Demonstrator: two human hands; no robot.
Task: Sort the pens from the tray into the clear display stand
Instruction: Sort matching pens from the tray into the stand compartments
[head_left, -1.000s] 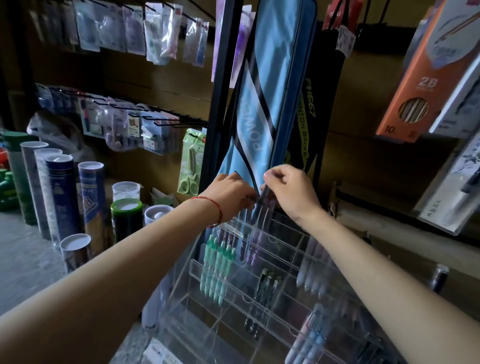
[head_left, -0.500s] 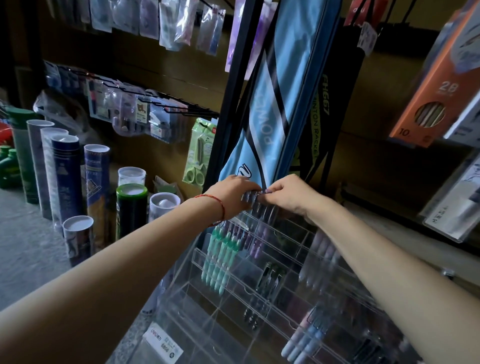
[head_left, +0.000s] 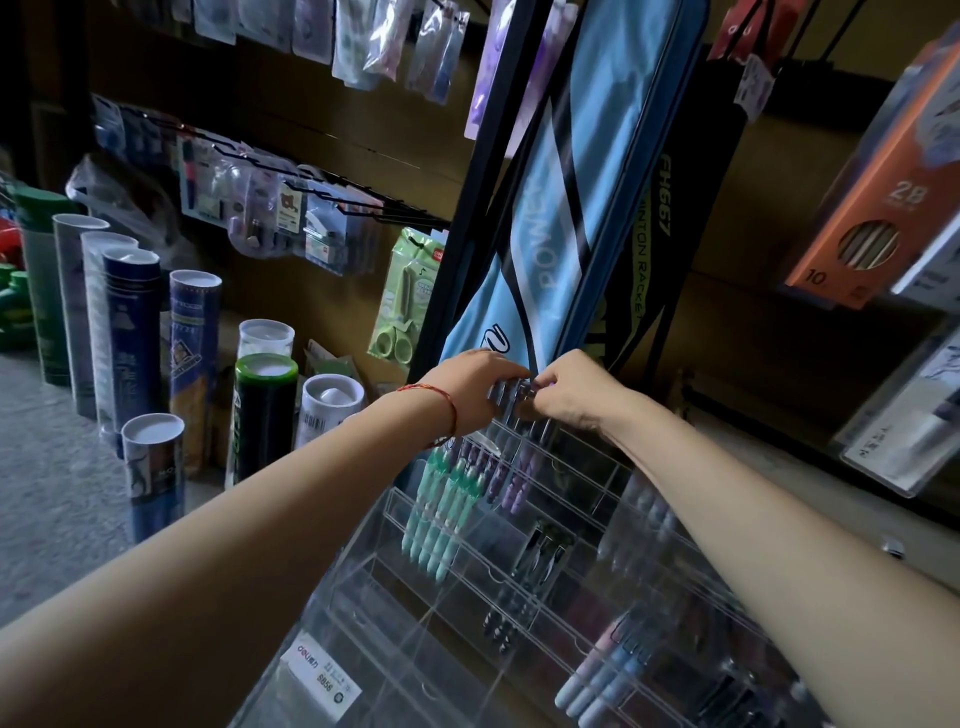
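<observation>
Both forearms reach forward and up, bare, converging at the far top edge of the clear display stand (head_left: 385, 582). The left hand (head_left: 475, 387) is turned palm-down with its fingers curled over the upper ends of a small bunch of pens (head_left: 511, 399), gripping them from the left; a thin red string bracelet (head_left: 448, 410) circles its wrist. The right hand (head_left: 576, 395) meets it from the other side, fingers bent and pinching the same bunch at its caps (the fingertips themselves are tucked out of sight behind the pens). The bunch stands nearly upright in the stand's top row, lower ends inside a compartment near the upper left corner.

The stand is glossy transparent plastic, stepped in tilted rows of narrow rectangular slots. Mint-green pens (head_left: 441, 501) fill a slot by its left edge, with purple ones (head_left: 514, 480) just beside them; dark clip pens (head_left: 540, 553) sit one row nearer. A white price label (head_left: 321, 675) is stuck at the near left corner.

Behind the hands hangs a light-blue fabric racket bag (head_left: 582, 208). Cardboard tubes (head_left: 193, 358) with white caps stand on the grey floor at left.
</observation>
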